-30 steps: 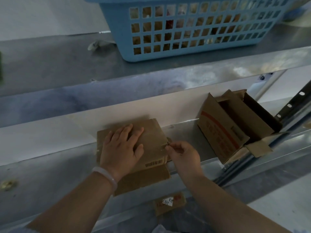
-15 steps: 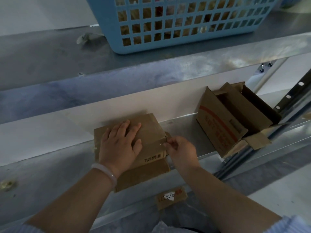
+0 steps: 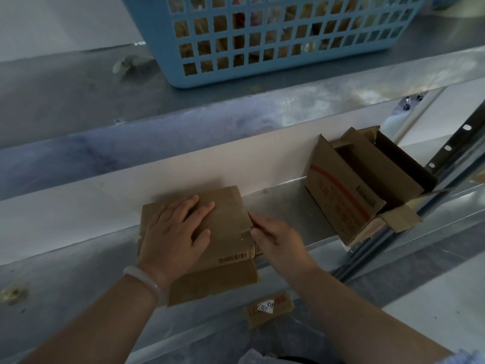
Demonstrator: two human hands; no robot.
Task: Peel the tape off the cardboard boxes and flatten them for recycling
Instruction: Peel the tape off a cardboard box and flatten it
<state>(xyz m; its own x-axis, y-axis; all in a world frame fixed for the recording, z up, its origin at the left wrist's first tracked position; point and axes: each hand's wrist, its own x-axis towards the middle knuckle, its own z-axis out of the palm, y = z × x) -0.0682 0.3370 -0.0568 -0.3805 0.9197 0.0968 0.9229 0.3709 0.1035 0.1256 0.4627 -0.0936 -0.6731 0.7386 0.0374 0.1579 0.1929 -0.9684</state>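
Box [image 3: 227, 218] lies flat on the shelf [image 3: 283, 206] straight ahead of us, long axis near-to-far. Our left hand [image 3: 175, 232] presses it, palm flat, fingers straight. Our right hand [image 3: 278, 240] touches its right edge, so it's nearer for peeling. Pinching or not, we cannot tell. Brown, barcode near-right.
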